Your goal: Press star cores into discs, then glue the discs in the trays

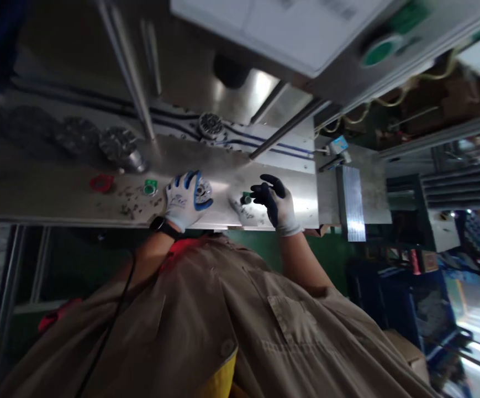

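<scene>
On the bench (182,156), a round metal part (204,191) sat in the grip of the left hand (182,198), whose thumb and fingers curved half closed about its side. Right of that part, the right hand (279,203) was loosely open, fingertips near a small dark piece (246,198); whether they touched I couldn't tell. Left of the part lay a green ring (150,188).
</scene>
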Motion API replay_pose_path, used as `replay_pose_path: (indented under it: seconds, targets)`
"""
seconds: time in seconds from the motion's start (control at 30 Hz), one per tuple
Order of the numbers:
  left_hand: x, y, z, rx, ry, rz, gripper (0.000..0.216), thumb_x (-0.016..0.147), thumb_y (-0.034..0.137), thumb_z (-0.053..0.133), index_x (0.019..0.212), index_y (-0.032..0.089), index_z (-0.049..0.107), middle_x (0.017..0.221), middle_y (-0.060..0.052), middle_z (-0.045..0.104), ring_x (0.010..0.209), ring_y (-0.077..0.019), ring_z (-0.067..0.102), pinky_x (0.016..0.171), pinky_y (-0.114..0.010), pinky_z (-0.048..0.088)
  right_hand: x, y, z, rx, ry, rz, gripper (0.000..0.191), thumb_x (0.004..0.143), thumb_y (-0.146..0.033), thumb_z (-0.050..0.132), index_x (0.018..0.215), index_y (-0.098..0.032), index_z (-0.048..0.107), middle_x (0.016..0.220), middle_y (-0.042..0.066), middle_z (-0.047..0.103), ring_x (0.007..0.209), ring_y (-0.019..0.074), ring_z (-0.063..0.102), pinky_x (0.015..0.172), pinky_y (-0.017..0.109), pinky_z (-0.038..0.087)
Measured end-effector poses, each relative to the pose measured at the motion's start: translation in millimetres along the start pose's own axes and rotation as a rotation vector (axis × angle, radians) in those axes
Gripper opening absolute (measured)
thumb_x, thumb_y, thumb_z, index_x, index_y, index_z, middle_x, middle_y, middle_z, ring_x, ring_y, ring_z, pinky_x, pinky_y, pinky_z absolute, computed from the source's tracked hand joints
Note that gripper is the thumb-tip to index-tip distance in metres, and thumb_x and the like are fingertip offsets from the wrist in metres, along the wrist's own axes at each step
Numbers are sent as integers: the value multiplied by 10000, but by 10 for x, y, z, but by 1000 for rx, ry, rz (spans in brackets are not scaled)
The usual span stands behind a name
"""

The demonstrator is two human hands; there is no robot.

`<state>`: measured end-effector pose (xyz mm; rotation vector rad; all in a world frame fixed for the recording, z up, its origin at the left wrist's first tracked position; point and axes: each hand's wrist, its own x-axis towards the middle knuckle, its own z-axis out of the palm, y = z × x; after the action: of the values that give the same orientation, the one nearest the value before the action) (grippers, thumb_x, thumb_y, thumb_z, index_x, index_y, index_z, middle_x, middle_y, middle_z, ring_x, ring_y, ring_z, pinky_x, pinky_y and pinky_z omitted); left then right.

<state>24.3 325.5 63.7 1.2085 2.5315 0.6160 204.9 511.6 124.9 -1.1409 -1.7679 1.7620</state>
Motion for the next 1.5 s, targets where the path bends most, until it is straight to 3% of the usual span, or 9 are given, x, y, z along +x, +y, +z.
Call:
replay_pose_path:
  seconds: [0.1,0.27,0.47,0.63,0.77,0.9,1.07,1.2,1.5]
  targets:
    - [8,7,-13,8,32,-16,779,828,551,694,1491,201,483,1457,-183,563,1308,-407,508,1103,-530,382,195,-324,-222,107,85,-129,765,781,-781,672,1315,-264,492,1022,60,759,866,181,741,737,308,598]
    - [58,26,8,49,104,0,747,813,555,687,1434,176,520,1414,-202,584,1265,-411,549,1082,-524,419,694,-827,-238,306,146,-310,667,945,-745,479,1397,-257,431,1109,87,734,933,190,750,788,325,611]
    - [9,118,0,55,105,-34,782,791,551,732,1440,177,506,1408,-183,599,1275,-387,554,1127,-500,400,1278,-1059,-391,274,224,-384,420,1001,-654,433,1158,-266,463,890,38,646,888,194,728,729,335,611]
    - [5,119,39,49,90,-61,890,754,557,811,1478,163,476,1477,-179,547,1341,-370,513,1157,-466,381,895,-596,-288,152,145,-657,240,979,-495,571,1037,-270,513,835,-7,610,789,155,688,719,308,579]
    - [13,59,87,36,102,-44,941,726,574,842,1487,158,476,1476,-188,535,1331,-381,513,1154,-481,379,171,156,64,-324,-246,-574,187,962,-336,544,1081,-225,638,914,57,727,804,186,692,760,330,555]
    - [19,24,133,29,130,-38,937,719,572,847,1476,150,492,1448,-202,543,1318,-394,521,1136,-490,390,-23,600,500,-818,-329,-531,213,933,-262,551,1048,-181,711,1013,129,764,947,250,706,823,337,509]
    - [51,17,155,73,102,-65,887,718,524,848,1458,162,520,1427,-190,560,1299,-409,520,1127,-502,389,125,588,771,-1035,-395,-474,279,878,-241,624,1132,-171,716,1090,147,758,1006,305,696,834,361,484]
    - [60,42,147,70,89,-89,884,720,482,849,1470,161,506,1436,-195,554,1317,-415,503,1141,-513,373,100,630,812,-933,-326,-465,295,867,-225,612,1143,-169,698,1100,130,761,1021,291,691,854,344,479]
    - [42,48,127,42,61,-94,907,707,483,862,1476,170,495,1467,-196,520,1326,-416,490,1133,-522,379,98,698,631,-881,-262,-761,227,863,-303,576,997,-171,703,911,125,741,872,277,661,779,356,465]
